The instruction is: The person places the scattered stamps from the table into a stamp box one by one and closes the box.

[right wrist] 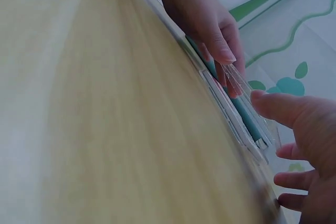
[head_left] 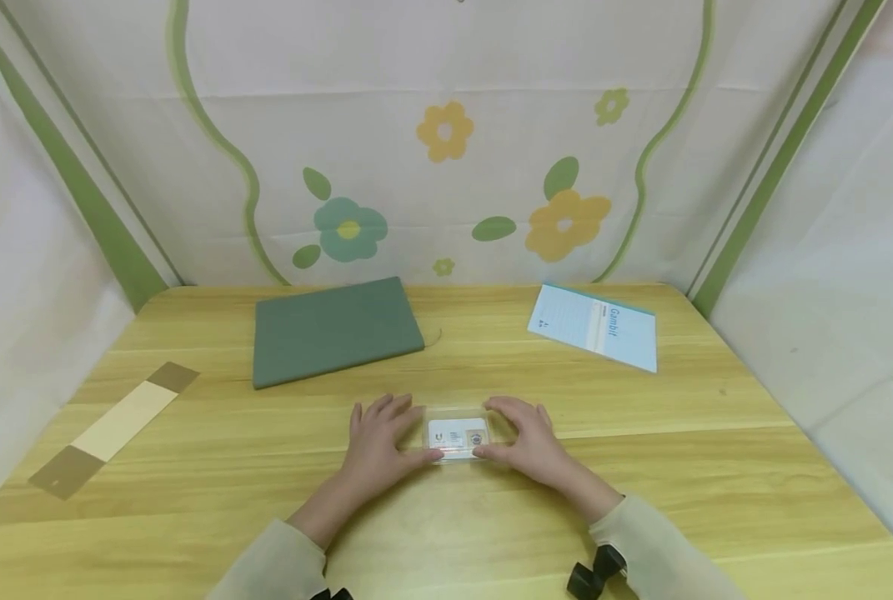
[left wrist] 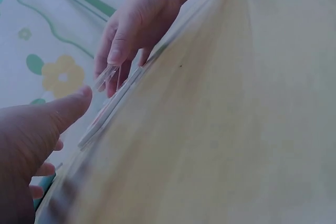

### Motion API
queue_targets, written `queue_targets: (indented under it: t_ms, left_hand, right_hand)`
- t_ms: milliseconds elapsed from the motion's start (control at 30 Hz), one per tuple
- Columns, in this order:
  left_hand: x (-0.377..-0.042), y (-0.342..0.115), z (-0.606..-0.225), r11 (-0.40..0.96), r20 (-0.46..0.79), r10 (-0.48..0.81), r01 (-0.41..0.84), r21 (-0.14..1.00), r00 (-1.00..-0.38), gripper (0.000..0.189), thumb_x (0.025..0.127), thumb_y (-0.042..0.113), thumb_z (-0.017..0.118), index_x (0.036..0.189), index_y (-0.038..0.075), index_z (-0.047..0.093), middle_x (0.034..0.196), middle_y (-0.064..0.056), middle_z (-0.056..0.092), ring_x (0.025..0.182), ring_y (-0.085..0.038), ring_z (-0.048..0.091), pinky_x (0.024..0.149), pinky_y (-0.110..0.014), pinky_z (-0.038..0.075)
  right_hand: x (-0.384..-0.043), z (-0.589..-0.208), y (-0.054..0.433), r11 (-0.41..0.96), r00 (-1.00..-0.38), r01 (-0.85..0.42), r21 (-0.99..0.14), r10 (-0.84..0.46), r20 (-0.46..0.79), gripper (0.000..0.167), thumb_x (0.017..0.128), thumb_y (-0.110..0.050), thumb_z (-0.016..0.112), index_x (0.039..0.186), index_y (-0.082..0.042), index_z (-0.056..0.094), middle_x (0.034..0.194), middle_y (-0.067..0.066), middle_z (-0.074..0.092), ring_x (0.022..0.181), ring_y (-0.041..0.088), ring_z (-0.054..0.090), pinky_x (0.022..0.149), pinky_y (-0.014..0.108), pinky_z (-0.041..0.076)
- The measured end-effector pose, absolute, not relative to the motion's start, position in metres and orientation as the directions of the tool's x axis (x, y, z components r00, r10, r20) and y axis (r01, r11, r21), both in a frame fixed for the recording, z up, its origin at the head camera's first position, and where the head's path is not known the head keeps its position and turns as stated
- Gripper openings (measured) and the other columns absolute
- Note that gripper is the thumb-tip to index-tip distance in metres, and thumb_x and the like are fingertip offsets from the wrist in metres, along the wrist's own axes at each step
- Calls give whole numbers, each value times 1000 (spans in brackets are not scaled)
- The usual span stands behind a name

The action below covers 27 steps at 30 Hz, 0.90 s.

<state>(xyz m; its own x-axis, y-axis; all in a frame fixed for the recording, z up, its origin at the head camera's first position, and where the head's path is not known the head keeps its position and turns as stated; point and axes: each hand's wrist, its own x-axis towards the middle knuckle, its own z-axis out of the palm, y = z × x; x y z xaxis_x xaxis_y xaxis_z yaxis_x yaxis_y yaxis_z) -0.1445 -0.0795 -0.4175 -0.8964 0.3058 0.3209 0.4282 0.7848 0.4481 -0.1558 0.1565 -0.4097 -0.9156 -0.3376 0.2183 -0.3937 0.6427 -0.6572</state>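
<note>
A small flat white box [head_left: 457, 446] with printing on its face lies on the table between both hands. Just above it, a clear plastic cover [right wrist: 247, 90] is raised and apart from the white piece below in the right wrist view. My left hand [head_left: 380, 446] pinches the cover's left end, thumb at the near edge and fingers at the far edge. The right hand [head_left: 527, 442] pinches the other end in the same way. From the left wrist view, the white piece [left wrist: 110, 109] shows edge-on on the tabletop beneath the cover.
Behind the left hand lies a dark green notebook [head_left: 333, 333]. A pale blue "Gambit" notepad [head_left: 596, 327] is at the back right. At the left sits a cream strip with brown ends [head_left: 125, 421]. Flowered white cloth [head_left: 446, 192] hangs behind the wooden table [head_left: 679, 467].
</note>
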Motion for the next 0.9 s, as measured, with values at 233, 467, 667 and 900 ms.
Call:
queue_targets:
  t_ms: [233, 467, 667, 900]
  left_hand:
    - [-140, -78, -417, 779, 306, 302, 418, 466, -903, 66, 63, 59, 63, 113, 16, 58, 123, -10, 46, 117, -33, 31, 92, -59, 6]
    - [-140, -75, -421, 785, 303, 300, 414, 461, -905, 66, 62, 59, 64, 112, 17, 59, 123, -9, 46, 118, -33, 31, 92, -58, 8]
    - [-140, -75, -422, 789, 309, 303, 419, 450, -902, 65, 62, 59, 64, 111, 17, 59, 123, -9, 46, 118, -33, 30, 92, -57, 9]
    - [-140, -76, -423, 800, 292, 303, 409, 440, -907, 65, 62, 59, 63, 111, 17, 59, 124, -8, 45, 118, -32, 29, 92, -57, 8]
  right_hand:
    - [-155, -411, 157, 665, -911, -396, -633, -370, 181, 61, 60, -35, 76, 111, -10, 54, 123, 10, 45, 117, 29, 33, 94, 56, 1]
    - [-154, -411, 159, 675, -901, -414, -610, -400, 169, 60, 61, -36, 75, 110, -9, 54, 124, 10, 43, 119, 29, 30, 94, 56, 0]
    - [-154, -410, 159, 679, -898, -421, -602, -408, 167, 60, 62, -37, 75, 110, -9, 54, 125, 10, 43, 119, 30, 29, 94, 56, 0]
    - [-154, -412, 159, 676, -889, -437, -593, -423, 173, 58, 62, -36, 75, 109, -9, 55, 125, 8, 42, 119, 29, 28, 94, 56, 0]
